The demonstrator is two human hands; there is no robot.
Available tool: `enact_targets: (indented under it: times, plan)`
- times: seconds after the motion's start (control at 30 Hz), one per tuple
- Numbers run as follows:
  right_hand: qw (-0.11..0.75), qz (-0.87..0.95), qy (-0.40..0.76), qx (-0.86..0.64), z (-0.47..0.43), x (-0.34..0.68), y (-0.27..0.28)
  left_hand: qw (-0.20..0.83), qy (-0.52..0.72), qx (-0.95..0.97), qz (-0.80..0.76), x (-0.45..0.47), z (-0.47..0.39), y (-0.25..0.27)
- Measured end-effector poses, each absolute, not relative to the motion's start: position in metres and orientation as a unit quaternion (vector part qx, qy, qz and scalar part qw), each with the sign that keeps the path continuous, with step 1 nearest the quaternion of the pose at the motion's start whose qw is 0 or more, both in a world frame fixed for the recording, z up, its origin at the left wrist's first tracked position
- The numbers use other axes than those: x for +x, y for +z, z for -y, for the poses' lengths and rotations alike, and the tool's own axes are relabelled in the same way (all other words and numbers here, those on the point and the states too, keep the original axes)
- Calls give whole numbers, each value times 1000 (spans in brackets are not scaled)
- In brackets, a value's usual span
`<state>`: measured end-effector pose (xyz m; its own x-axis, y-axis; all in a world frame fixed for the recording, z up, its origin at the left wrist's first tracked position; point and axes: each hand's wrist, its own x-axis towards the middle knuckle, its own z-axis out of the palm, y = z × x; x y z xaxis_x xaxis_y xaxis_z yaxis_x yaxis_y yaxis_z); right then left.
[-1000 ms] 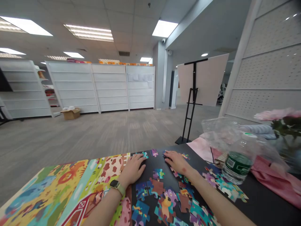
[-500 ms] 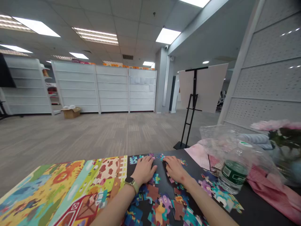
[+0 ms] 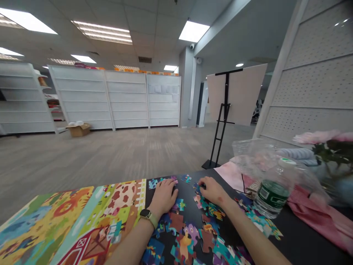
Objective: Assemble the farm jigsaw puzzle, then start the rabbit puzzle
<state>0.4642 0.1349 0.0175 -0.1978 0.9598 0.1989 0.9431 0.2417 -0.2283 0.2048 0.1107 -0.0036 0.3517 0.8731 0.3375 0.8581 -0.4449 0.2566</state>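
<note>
My left hand [image 3: 164,195], with a watch [image 3: 149,217] on its wrist, lies palm down with fingers stretched over jigsaw pieces [image 3: 153,183] near the table's far edge. To its right, my right hand [image 3: 211,190] has its fingers curled in and pressed together over a cluster of pieces [image 3: 200,201]. Whatever its fingertips hold is hidden. Between the hands, a small joined group of blue pieces [image 3: 186,179] lies apart near the far edge. Many more loose pieces [image 3: 184,246] spread across the black tabletop [image 3: 190,208] between my forearms.
Colourful finished-looking picture panels [image 3: 91,221] cover the table's left side. On the right stand a water bottle [image 3: 273,191], pink cloth [image 3: 311,215], clear plastic packaging [image 3: 253,154] and flowers [image 3: 331,143]. More pieces [image 3: 261,221] lie beside the bottle. An easel [image 3: 220,125] stands beyond the table.
My right hand has shifted right, away from the blue group, and its fingers have curled in. My left hand stays flat over the pieces. The view has tilted and turned slightly.
</note>
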Motion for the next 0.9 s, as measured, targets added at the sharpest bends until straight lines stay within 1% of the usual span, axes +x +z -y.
enact_targets:
  times: [0.17,0.33,0.47,0.63,0.73,0.9]
  plan:
    - [149,756,15,-638,-136,462,19,13,211,830,-517,212,-111,4]
    - [141,770,33,-622,-131,456,20,-17,212,848,-485,248,-119,12]
    - [149,762,33,-630,-131,453,19,-34,216,830,-513,270,-125,7]
    - [176,717,-4,-674,-139,457,20,-45,227,812,-535,267,-125,-3]
    - [166,720,-9,-674,-138,456,22,-47,227,807,-543,263,-127,-5]
    - [123,778,12,-616,-129,447,28,-52,222,806,-546,259,-130,-5]
